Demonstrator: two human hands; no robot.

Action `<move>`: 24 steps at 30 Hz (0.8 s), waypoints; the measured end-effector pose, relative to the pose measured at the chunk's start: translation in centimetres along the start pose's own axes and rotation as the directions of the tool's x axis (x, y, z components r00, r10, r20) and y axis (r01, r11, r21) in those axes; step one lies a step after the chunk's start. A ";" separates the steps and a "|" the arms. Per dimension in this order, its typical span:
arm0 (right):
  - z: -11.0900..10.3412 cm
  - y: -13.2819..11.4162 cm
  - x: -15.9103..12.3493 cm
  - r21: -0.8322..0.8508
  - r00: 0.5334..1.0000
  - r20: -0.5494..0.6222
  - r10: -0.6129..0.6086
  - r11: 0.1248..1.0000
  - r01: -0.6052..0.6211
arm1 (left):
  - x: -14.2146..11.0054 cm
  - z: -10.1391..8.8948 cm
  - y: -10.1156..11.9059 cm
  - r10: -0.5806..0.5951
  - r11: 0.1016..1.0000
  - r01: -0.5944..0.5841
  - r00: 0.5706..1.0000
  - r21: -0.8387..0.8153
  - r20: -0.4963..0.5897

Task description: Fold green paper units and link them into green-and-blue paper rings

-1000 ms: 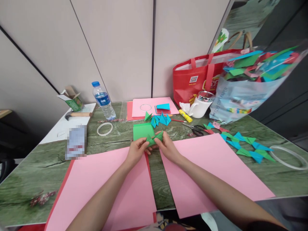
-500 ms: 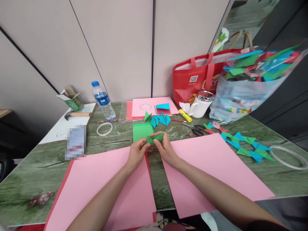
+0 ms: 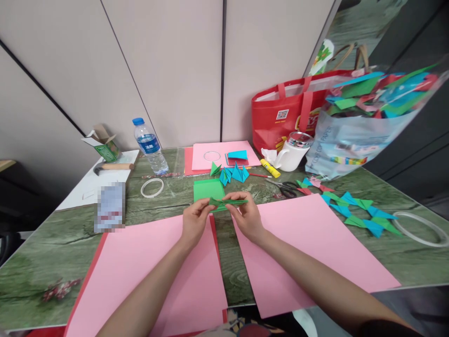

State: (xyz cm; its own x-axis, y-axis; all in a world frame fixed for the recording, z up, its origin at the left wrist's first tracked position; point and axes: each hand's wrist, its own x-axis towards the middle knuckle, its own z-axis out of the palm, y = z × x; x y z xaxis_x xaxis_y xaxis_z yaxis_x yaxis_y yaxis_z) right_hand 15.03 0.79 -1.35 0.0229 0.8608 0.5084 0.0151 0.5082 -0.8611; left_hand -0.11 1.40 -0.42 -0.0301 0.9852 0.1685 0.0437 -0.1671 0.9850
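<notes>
Between my two hands is a folded green paper piece (image 3: 219, 202), seen nearly edge-on. My left hand (image 3: 195, 222) pinches its left end, and my right hand (image 3: 246, 216) grips the right end with thumb below and fingers over it. Just behind lies a stack of green paper squares (image 3: 207, 189), partly covered by the hands. Farther back sit a small folded green piece (image 3: 215, 169) and several blue folded pieces (image 3: 240, 173). Large pink sheets lie under my forearms, one pink sheet (image 3: 157, 271) at left and another pink sheet (image 3: 308, 248) at right.
Scissors (image 3: 286, 188), a yellow glue stick (image 3: 270, 168) and a white mug (image 3: 294, 152) stand or lie right of centre. A chain of blue and green folded paper (image 3: 365, 213) is at right. A water bottle (image 3: 150, 146), tape roll (image 3: 152, 187) and hammer (image 3: 114, 166) are at left.
The green paper piece has turned from showing its broad face to lying nearly edge-on. My hands have moved slightly apart, the right one shifting a little to the right.
</notes>
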 end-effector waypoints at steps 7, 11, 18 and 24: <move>0.0 0.1 -0.1 -0.022 0.999 -0.005 -0.049 0.999 0.049 | 0.0 0.1 0.3 -0.001 0.999 0.000 1.000 -0.053 -0.018; 0.0 0.2 0.0 -0.002 0.998 -0.012 -0.067 0.998 0.067 | 0.0 0.1 0.3 0.015 0.999 -0.015 1.000 -0.044 -0.003; 0.0 0.1 0.1 0.047 1.000 -0.005 -0.016 0.999 0.016 | 0.0 0.0 0.2 0.020 0.999 -0.018 0.998 -0.038 0.053; 0.1 -0.5 0.3 0.128 0.995 0.003 0.101 0.987 -0.100 | 0.0 0.1 0.4 -0.010 0.993 0.022 0.994 -0.114 0.105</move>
State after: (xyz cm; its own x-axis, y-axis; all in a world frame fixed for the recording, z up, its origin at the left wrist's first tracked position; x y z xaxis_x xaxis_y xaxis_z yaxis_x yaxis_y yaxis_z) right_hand 14.92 0.78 -0.82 0.0211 0.9077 0.4190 -0.1151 0.4185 -0.9009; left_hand 0.01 1.36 -0.01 0.0741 0.9854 0.1536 -0.0716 -0.1484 0.9863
